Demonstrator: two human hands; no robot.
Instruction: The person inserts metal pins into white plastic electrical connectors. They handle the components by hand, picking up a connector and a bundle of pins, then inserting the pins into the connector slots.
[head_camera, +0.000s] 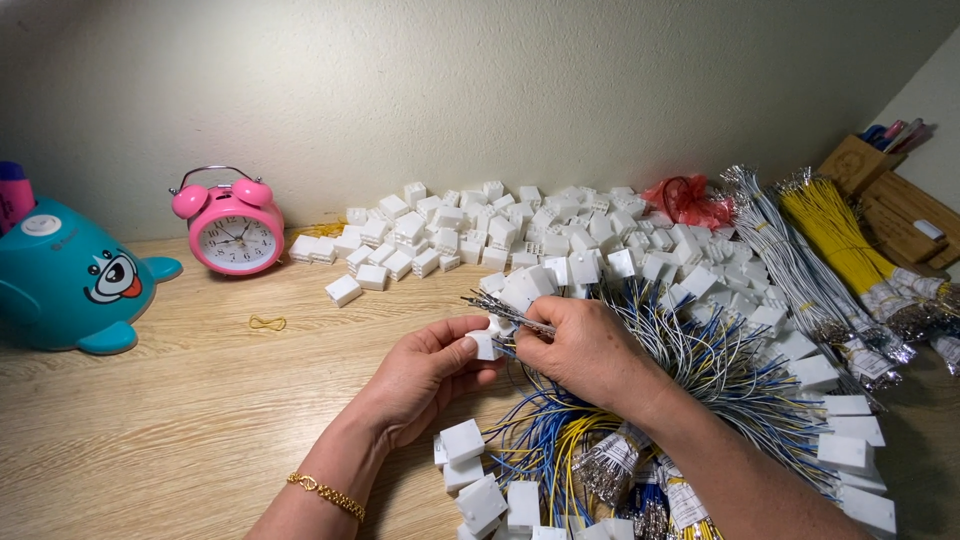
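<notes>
Left hand (425, 375) pinching a small white connector housing (485, 346) at the fingertips; right hand (585, 350) closed on a bundle of metal-tipped wires (505, 312) — just above it, over the wooden table (180, 420). Behind, a heap of white housings (500, 235) — pink alarm clock (232, 232) well left.

A small white plastic connector housing (485, 345) sits pinched in my left fingertips, while I hold thin metal-tipped wires (510, 313) levelled just above it.
</notes>
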